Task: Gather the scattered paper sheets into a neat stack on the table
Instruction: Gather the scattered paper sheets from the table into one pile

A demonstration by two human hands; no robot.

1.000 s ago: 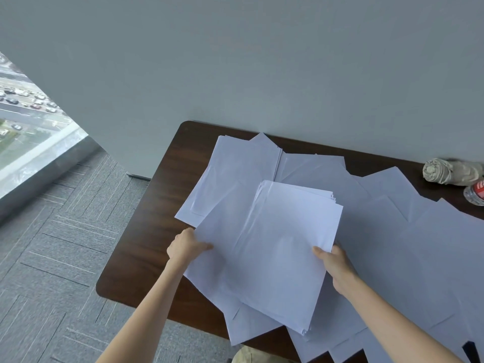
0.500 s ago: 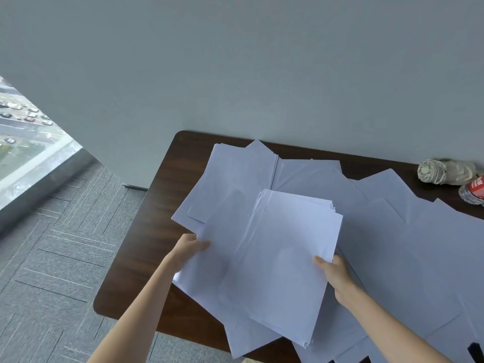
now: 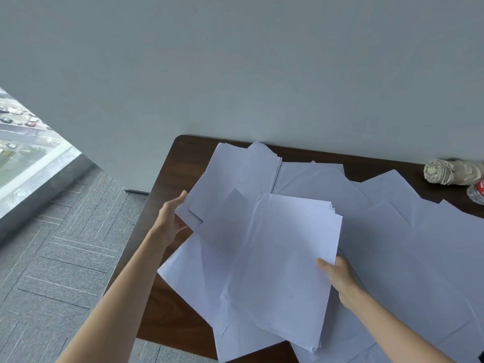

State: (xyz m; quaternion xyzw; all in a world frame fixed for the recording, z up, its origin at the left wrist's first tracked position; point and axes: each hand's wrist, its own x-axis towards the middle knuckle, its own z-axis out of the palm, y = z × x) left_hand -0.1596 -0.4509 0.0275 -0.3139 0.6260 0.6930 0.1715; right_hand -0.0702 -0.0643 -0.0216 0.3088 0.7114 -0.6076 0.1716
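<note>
We hold the gathered stack [image 3: 288,258] over scattered paper at the near left of the dark table [image 3: 167,184], its long axis running from us toward the wall. Our right hand [image 3: 340,279] grips its right edge, thumb on top. Our outstretched left hand [image 3: 169,224] pinches a corner of the loose sheets [image 3: 235,174], thumb raised. Far right lie a folded beige umbrella [image 3: 450,171] and a red-labelled bottle [image 3: 476,192], its writing unreadable.
</note>
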